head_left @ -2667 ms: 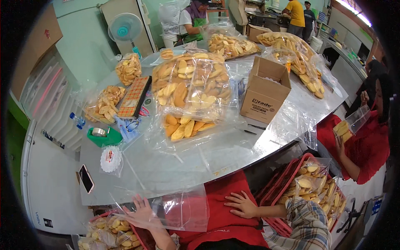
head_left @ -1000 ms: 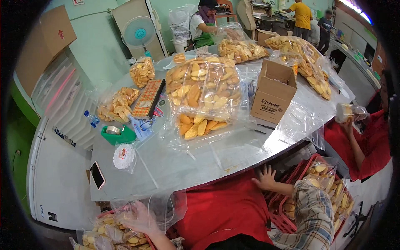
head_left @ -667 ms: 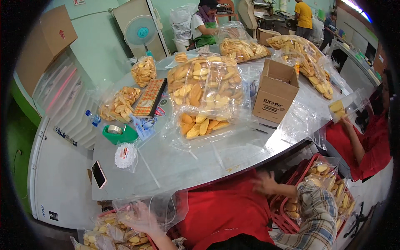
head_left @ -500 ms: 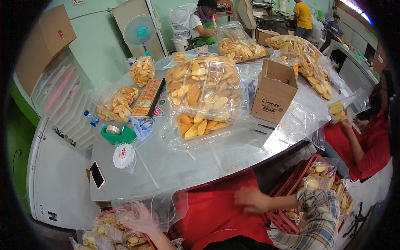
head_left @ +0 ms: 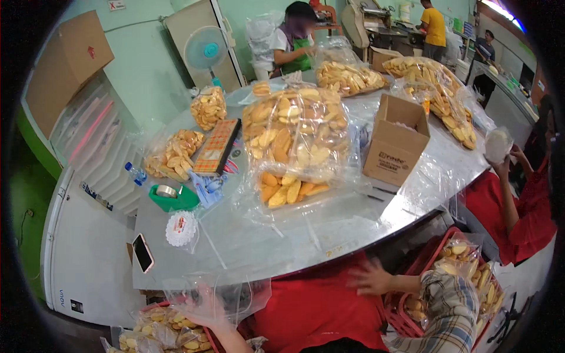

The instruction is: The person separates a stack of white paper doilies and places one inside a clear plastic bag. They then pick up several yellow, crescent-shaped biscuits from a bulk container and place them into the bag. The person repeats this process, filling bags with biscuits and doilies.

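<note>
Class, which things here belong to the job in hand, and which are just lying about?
Likely the job's:
clear bag at the left hand
bagged slices in the red crate
big bag of slices

Seemingly just lying about:
phone
water bottle

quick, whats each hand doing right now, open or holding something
Left hand: at the clear plastic bag, blurred; grip cannot be told.
Right hand: open, nothing visible in it.

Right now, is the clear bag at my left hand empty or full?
Empty, it seems: at your left hand, the clear bag looks thin and see-through, with no filling showing.
</note>
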Available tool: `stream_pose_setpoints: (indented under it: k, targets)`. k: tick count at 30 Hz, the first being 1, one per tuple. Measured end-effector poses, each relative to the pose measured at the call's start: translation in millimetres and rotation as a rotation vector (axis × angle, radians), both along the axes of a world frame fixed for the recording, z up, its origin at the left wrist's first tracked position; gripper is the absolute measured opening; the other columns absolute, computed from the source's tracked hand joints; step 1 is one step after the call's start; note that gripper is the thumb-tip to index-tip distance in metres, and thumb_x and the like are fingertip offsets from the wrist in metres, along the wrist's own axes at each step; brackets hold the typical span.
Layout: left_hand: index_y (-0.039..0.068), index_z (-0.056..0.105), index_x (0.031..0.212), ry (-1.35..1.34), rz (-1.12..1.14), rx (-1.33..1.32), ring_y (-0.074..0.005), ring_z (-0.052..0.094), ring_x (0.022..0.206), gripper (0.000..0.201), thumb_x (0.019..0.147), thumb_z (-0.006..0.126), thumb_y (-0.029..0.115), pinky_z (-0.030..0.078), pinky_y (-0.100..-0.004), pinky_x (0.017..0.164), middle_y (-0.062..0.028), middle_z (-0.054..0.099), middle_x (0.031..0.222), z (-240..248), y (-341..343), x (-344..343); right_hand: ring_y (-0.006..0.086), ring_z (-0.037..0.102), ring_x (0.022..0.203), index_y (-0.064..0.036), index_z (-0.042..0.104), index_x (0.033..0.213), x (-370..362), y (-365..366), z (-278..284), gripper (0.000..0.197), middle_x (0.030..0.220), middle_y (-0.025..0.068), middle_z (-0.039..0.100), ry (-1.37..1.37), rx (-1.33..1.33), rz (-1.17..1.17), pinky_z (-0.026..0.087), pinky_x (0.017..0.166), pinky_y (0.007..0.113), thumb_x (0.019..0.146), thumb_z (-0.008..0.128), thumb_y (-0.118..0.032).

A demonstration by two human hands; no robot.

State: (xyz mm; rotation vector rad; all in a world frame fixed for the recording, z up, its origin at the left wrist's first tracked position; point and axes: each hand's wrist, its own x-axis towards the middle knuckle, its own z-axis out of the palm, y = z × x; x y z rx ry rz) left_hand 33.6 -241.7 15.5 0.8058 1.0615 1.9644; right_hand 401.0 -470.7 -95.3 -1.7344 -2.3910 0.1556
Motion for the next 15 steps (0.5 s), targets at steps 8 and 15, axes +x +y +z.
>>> stream_pose_setpoints:
  k: [8, 15]
  targets:
    - [0.007, 0.036, 0.123, 0.313, -0.046, 0.089, -0.0365, 0.039, 0.111, 0.061, 0.076, 0.055, 0.042, 0.039, -0.0487, 0.088, -0.0208, 0.039, 0.123, -90.4, 14.4, -57.6, 0.0247, 0.053, 0.094, -0.0104, 0.048, 0.115, -51.4, 35.9, 77.7, 0.042, 0.109, 0.0112, 0.05, 0.298, 0.203, 0.299, 0.045, 0.078, 0.037, 0.075, 0.057, -0.019]
    - [-0.001, 0.048, 0.112, 1.086, 0.335, -0.038, -0.0344, 0.045, 0.103, 0.049, 0.079, 0.055, 0.035, 0.034, -0.0459, 0.09, -0.0183, 0.048, 0.113, -36.4, 6.8, -25.5, 0.0343, 0.034, 0.113, -0.0087, 0.045, 0.113, -64.8, 131.2, 108.5, 0.046, 0.122, 0.0154, 0.038, 0.58, 0.536, -0.37, 0.028, 0.092, 0.047, 0.07, 0.061, -0.013]
